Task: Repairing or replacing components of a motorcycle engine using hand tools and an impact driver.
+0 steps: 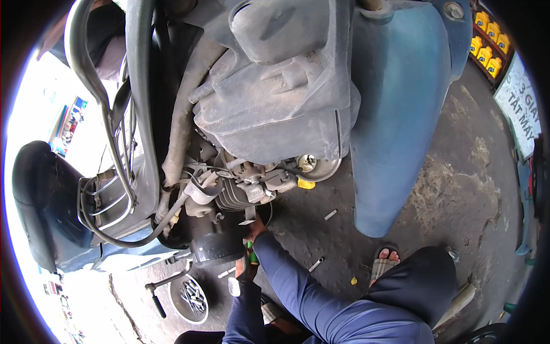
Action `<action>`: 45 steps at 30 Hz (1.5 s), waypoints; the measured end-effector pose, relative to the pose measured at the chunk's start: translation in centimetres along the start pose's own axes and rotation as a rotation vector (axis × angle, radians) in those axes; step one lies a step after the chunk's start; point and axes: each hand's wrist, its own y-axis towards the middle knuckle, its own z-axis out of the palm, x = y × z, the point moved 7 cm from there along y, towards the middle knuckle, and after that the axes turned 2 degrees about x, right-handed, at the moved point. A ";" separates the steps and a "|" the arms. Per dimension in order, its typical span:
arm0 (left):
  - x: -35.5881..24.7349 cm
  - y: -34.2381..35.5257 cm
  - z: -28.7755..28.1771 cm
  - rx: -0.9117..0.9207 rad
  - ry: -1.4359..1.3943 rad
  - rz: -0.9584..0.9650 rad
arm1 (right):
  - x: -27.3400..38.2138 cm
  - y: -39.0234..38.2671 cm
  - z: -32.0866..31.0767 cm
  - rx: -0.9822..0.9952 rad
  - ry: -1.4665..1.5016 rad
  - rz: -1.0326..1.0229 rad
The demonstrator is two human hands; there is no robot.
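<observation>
Head view shows a green, rounded handle (253, 257) at one o'clock from the nearer left hand (245, 270), six o'clock from the right hand (256, 227), its axis unclear, both grips too hidden to tell.

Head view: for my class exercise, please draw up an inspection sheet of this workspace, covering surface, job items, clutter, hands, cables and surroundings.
Surface: dark floor, worn, with pale patches.
Job items: motorbike with its finned engine exposed; green object, partly hidden.
Clutter: bowl of metal pieces; small pale sticks and a yellow scrap on the floor.
Hands: left hand at the green object, grip unclear; right hand close by the engine, fingers hidden.
Cables: dark cable or hose looping beside the engine.
Surroundings: yellow bottles on shelves; white sign; another person, partly visible.
</observation>
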 end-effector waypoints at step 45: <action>2.8 1.0 -2.1 0.102 -0.308 -0.396 | -0.2 5.8 -4.1 -0.029 -0.189 -0.287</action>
